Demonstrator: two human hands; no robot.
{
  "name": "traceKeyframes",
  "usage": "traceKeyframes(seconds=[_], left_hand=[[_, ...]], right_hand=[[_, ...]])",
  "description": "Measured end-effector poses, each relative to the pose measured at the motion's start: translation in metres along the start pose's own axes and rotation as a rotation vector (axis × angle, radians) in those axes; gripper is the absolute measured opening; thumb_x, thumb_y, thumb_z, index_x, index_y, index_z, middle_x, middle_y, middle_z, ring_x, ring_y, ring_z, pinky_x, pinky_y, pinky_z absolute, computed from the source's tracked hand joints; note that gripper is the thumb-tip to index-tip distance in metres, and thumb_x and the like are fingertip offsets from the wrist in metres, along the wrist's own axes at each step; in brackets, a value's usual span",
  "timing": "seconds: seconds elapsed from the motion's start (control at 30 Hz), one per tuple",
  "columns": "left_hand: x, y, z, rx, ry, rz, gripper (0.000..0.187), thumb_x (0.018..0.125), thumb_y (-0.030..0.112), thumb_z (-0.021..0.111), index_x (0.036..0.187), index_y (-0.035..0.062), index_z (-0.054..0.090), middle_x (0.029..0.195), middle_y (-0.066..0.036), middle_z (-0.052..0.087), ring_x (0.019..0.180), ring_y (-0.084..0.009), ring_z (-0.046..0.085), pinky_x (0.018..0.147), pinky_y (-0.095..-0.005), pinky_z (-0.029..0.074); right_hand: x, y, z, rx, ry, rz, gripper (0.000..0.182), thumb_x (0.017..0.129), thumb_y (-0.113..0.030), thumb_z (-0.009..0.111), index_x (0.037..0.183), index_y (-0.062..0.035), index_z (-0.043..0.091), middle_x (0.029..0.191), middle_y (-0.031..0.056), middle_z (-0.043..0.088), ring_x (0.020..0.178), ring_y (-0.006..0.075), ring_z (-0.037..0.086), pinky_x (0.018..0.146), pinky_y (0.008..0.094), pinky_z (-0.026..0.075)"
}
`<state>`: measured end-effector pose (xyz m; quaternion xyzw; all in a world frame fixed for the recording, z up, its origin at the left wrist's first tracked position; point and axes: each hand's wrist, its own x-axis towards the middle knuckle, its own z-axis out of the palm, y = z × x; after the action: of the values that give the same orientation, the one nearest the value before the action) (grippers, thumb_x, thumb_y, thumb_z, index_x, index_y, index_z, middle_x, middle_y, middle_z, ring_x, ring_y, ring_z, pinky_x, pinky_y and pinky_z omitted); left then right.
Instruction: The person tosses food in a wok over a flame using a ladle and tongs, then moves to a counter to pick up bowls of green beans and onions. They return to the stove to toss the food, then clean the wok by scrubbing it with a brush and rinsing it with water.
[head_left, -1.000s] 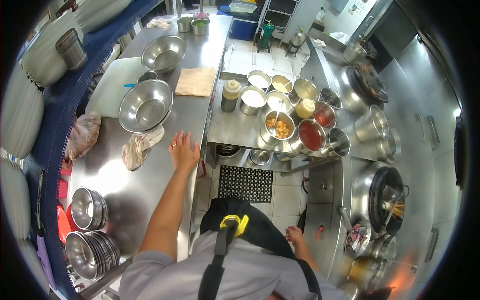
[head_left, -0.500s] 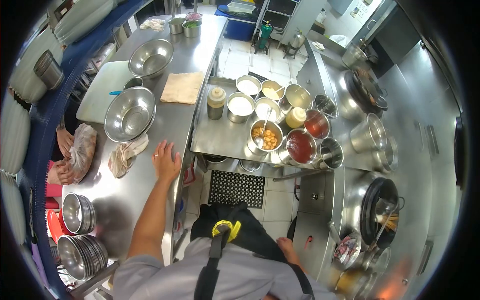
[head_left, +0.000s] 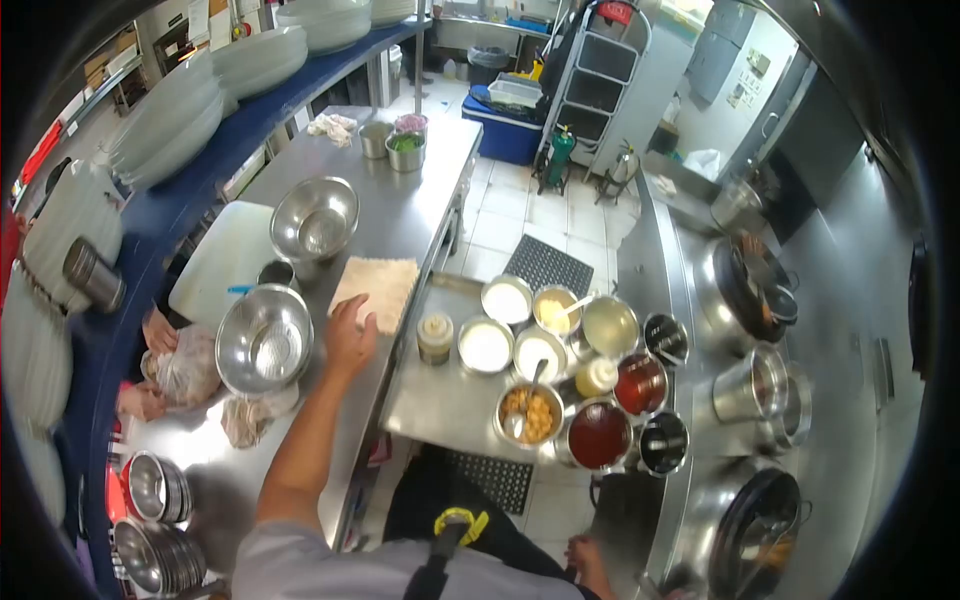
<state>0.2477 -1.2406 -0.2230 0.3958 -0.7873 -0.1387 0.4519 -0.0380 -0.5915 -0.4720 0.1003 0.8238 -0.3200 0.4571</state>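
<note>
My left hand [head_left: 350, 338] reaches over the steel table, its fingers spread at the lower edge of a folded beige cloth [head_left: 375, 292]. A large steel bowl [head_left: 264, 340] stands to its left, with a crumpled cloth [head_left: 258, 415] below. My right hand [head_left: 583, 554] hangs low beside my body at the bottom right; its fingers look curled, and whether anything is in them is not clear. Across the aisle, a steel pot of brown chunks [head_left: 540, 418] with a spoon stands near a pot of red sauce [head_left: 600, 436].
Another person's hands [head_left: 145, 400] hold a plastic bag [head_left: 188, 368] at the left. Stacked bowls [head_left: 160, 555] stand at the lower left. A white cutting board [head_left: 222, 265] lies behind the large bowl. Woks [head_left: 755, 535] line the right side. Black mats [head_left: 550, 275] lie on the floor.
The camera view has tilted upward, so most things sit lower in the picture. My left hand has moved forward along the table to the folded cloth.
</note>
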Motion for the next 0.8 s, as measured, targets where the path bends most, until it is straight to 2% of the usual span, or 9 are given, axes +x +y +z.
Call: traceKeyframes(seconds=[0.1,0.17,0.3,0.37,0.5,0.57,0.63,0.73,0.8], left_hand=[[0.092,-0.030,0.058,0.055,-0.009,0.073,0.036,0.083,0.017,0.063,0.116,0.0033,0.059,0.112,-0.019,0.061,0.103,-0.0366,0.058,0.090,-0.0447,0.046],[0.144,-0.060,0.103,0.011,-0.038,0.076,0.037,0.082,0.018,0.062,0.116,0.0039,0.059,0.112,-0.018,0.062,0.103,-0.0363,0.058,0.090,-0.0453,0.046],[0.246,-0.103,0.181,0.242,-0.106,0.053,0.037,0.083,0.021,0.060,0.117,0.0070,0.059,0.112,-0.016,0.062,0.105,-0.0360,0.058,0.090,-0.0463,0.047],[0.293,-0.139,0.223,0.239,-0.065,0.103,0.034,0.084,0.024,0.057,0.115,0.0093,0.061,0.109,-0.016,0.062,0.101,-0.0370,0.059,0.086,-0.0474,0.048],[0.383,-0.184,0.262,0.325,0.066,-0.010,0.026,0.084,0.023,0.054,0.105,0.0107,0.064,0.094,-0.017,0.063,0.086,-0.0374,0.063,0.077,-0.0492,0.050],[0.412,-0.221,0.281,0.262,0.298,-0.220,0.027,0.082,0.023,0.055,0.101,0.0068,0.066,0.095,-0.021,0.064,0.084,-0.0387,0.064,0.075,-0.0513,0.050],[0.426,-0.237,0.281,0.251,0.190,-0.617,0.033,0.079,0.025,0.056,0.097,-0.0001,0.066,0.096,-0.027,0.066,0.086,-0.0412,0.064,0.077,-0.0517,0.050],[0.436,-0.298,0.294,0.077,-0.045,-0.623,0.038,0.076,0.028,0.055,0.090,-0.0054,0.067,0.097,-0.028,0.067,0.090,-0.0420,0.065,0.081,-0.0483,0.051],[0.434,-0.307,0.296,0.031,-0.078,-0.549,0.038,0.076,0.029,0.054,0.086,-0.0056,0.068,0.095,-0.027,0.067,0.088,-0.0431,0.064,0.081,-0.0456,0.051]], right_hand=[[0.045,0.045,-0.008,0.002,0.099,-0.029,0.024,0.085,-0.017,0.062,0.103,-0.0012,0.062,0.075,0.0120,0.062,0.059,0.0239,0.063,0.046,0.0355,0.049],[0.017,0.015,-0.002,-0.027,0.136,0.063,0.024,0.085,-0.018,0.062,0.103,-0.0014,0.062,0.074,0.0119,0.062,0.059,0.0238,0.063,0.046,0.0355,0.049],[-0.023,-0.043,0.019,0.000,0.158,0.227,0.026,0.087,-0.021,0.061,0.103,-0.0017,0.062,0.074,0.0117,0.062,0.058,0.0237,0.062,0.046,0.0354,0.048],[-0.043,-0.066,0.025,0.024,0.173,0.272,0.027,0.087,-0.023,0.060,0.103,-0.0019,0.062,0.074,0.0116,0.062,0.058,0.0237,0.062,0.046,0.0353,0.048],[-0.073,-0.096,0.031,0.052,0.206,0.344,0.028,0.088,-0.026,0.059,0.104,-0.0023,0.062,0.073,0.0115,0.061,0.057,0.0235,0.062,0.046,0.0353,0.048],[-0.086,-0.106,0.032,0.058,0.225,0.380,0.029,0.089,-0.028,0.058,0.104,-0.0024,0.062,0.073,0.0114,0.061,0.057,0.0235,0.061,0.045,0.0352,0.047],[-0.099,-0.112,0.030,0.058,0.235,0.412,0.031,0.090,-0.029,0.058,0.104,-0.0026,0.062,0.073,0.0113,0.061,0.057,0.0234,0.061,0.045,0.0352,0.047],[-0.115,-0.113,0.026,0.056,0.248,0.461,0.032,0.090,-0.032,0.057,0.104,-0.0029,0.062,0.072,0.0112,0.061,0.056,0.0233,0.061,0.045,0.0351,0.047],[-0.125,-0.112,0.023,0.049,0.252,0.487,0.033,0.091,-0.033,0.056,0.104,-0.0030,0.062,0.072,0.0111,0.061,0.056,0.0232,0.060,0.045,0.0351,0.047]])
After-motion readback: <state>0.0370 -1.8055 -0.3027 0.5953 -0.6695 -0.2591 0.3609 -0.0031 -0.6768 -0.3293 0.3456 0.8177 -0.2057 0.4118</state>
